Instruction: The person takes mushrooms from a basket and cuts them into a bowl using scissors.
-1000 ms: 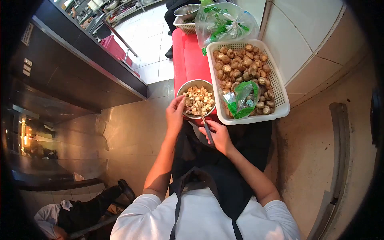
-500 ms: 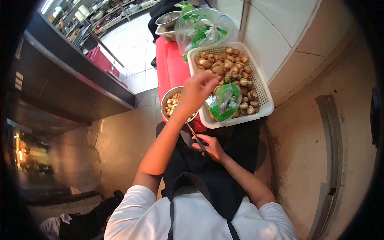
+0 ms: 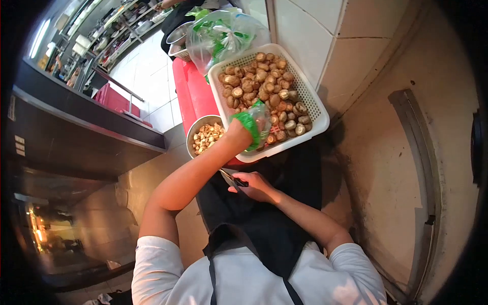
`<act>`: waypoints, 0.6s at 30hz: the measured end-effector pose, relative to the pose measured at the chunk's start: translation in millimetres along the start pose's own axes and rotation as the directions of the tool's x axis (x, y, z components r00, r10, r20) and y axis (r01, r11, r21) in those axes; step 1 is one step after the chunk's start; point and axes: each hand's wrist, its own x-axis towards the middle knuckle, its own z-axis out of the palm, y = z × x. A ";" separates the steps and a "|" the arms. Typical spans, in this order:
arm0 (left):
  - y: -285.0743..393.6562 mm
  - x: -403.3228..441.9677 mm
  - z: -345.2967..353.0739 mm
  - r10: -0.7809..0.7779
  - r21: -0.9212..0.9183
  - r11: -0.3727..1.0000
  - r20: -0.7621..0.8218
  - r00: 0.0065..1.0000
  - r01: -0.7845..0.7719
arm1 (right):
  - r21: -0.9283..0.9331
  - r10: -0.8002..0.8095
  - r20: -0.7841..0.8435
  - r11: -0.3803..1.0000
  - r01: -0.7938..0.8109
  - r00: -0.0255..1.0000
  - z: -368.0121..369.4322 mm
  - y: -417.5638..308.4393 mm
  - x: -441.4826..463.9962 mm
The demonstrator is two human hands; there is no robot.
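the knife (image 3: 233,179) lies in the right hand (image 3: 257,188).

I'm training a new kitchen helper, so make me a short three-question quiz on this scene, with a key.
1. Which hand grips the dark-handled metal knife?

2. True or false: in the picture, the round metal bowl holding pale cut pieces stands left of the white perforated plastic basket of whole brown mushrooms.

3. What is the left hand touching?
A) the tiled wall
B) the clear plastic bag with green trim
C) the black apron

Key:
1. The right hand.
2. True.
3. B.
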 end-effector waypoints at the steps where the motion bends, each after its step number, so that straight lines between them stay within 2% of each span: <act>1: 1.0 0.8 4.5 -0.022 0.017 1.000 0.046 0.999 0.021 | -0.016 -0.018 -0.013 1.000 0.018 1.000 0.1 0.5 -0.4; 2: 0.6 0.9 8.5 -0.045 0.036 0.998 0.092 0.995 0.042 | -0.032 -0.038 -0.025 0.999 0.038 0.999 0.3 0.8 -0.2; 6: -8.3 2.1 2.2 0.016 -0.152 0.988 0.204 0.979 0.015 | -0.056 -0.008 0.022 0.998 0.009 1.000 -4.5 -5.1 -2.4; 9: -24.2 -1.6 -17.4 -0.048 -0.424 0.905 -0.025 0.999 0.032 | -0.007 0.021 0.039 1.000 -0.021 0.999 -7.2 -7.8 -4.3; 12: -34.1 -0.1 -26.9 -0.192 -0.584 0.738 0.298 0.935 0.338 | -0.056 0.061 0.037 0.997 -0.059 0.997 -9.4 -12.5 -3.4; 13: -41.6 -4.1 -8.6 -0.153 -0.692 0.703 0.072 0.986 0.160 | -0.043 0.041 0.037 0.998 -0.039 0.998 -8.7 -11.8 -2.8; 15: -60.8 -5.4 1.0 -0.009 -0.515 0.857 0.043 0.999 0.030 | -0.015 0.005 0.032 1.000 -0.004 0.999 -7.3 -8.7 -2.6; 17: -62.8 3.0 -8.8 -0.120 -0.680 0.695 0.214 0.969 0.236 | -0.029 0.011 0.037 1.000 -0.010 0.999 -7.1 -8.0 -3.4; 18: -63.4 0.9 -7.9 -0.131 -0.675 0.702 0.190 0.973 0.227 | -0.038 0.014 0.041 0.999 -0.012 0.999 -7.8 -8.2 -3.4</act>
